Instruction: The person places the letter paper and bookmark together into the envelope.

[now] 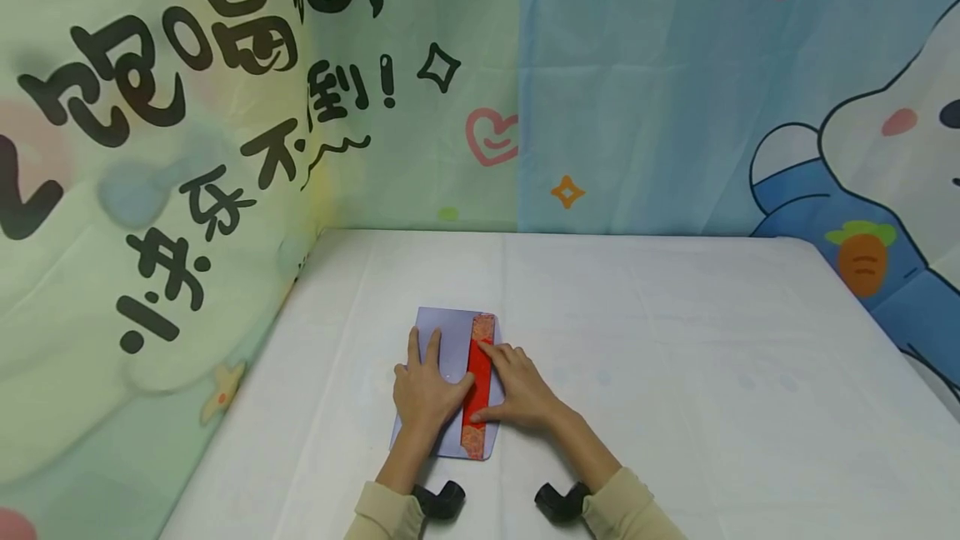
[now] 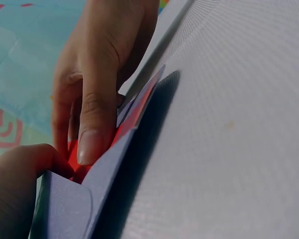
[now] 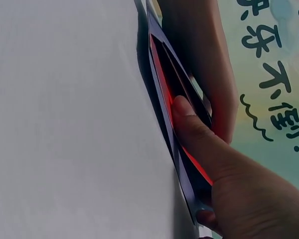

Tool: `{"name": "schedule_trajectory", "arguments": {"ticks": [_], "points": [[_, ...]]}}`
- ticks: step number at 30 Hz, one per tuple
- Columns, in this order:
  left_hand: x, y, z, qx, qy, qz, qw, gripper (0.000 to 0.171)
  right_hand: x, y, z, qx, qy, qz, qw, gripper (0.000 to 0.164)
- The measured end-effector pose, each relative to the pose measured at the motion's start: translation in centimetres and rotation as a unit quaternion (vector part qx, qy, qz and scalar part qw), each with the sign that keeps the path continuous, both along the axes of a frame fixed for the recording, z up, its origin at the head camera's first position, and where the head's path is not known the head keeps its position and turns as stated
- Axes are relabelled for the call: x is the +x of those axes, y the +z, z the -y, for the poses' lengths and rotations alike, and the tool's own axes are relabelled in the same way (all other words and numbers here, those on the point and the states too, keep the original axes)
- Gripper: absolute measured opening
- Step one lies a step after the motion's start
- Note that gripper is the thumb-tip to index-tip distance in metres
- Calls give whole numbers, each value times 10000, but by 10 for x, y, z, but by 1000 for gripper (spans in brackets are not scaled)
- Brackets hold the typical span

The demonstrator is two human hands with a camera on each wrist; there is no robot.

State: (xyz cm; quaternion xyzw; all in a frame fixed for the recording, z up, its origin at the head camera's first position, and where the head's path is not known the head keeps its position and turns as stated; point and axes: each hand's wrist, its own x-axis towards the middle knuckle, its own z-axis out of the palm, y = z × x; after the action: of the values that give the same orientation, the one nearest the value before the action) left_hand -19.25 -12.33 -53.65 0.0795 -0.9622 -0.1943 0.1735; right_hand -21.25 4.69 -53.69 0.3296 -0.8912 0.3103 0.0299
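A flat lavender paper envelope (image 1: 452, 330) lies on the white table, with a red strip (image 1: 477, 394) running lengthwise along its right side. The strip's ends carry an orange-red pattern. My left hand (image 1: 426, 394) rests on the envelope with fingers spread, its thumb reaching the red strip. From the right, my right hand (image 1: 528, 394) touches the strip with thumb and forefinger spread apart along it. In the right wrist view the right thumb (image 3: 184, 109) lies against the red paper (image 3: 164, 84) where the layers gape. The lavender edge stands slightly above its shadow in the left wrist view.
The white tablecloth (image 1: 675, 357) spreads around the envelope. Printed curtains (image 1: 420, 148) stand behind and along the left side. A black wrist mount (image 1: 441, 500) sits at the left cuff, and another black mount (image 1: 561, 503) at the right.
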Motion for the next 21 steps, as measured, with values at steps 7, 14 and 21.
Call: {"name": "schedule_trajectory", "arguments": {"ticks": [7, 14, 21], "points": [[1, 0, -1, 8, 2, -51, 10000, 77, 1, -2, 2, 73, 43, -183, 9998, 109], [0, -1, -1, 62, -18, -40, 10000, 79, 0, 3, 4, 146, 112, -255, 9995, 111], [-1, 0, -1, 62, 11, 52, 10000, 80, -4, 4, 3, 223, 243, -216, 9992, 113]]}}
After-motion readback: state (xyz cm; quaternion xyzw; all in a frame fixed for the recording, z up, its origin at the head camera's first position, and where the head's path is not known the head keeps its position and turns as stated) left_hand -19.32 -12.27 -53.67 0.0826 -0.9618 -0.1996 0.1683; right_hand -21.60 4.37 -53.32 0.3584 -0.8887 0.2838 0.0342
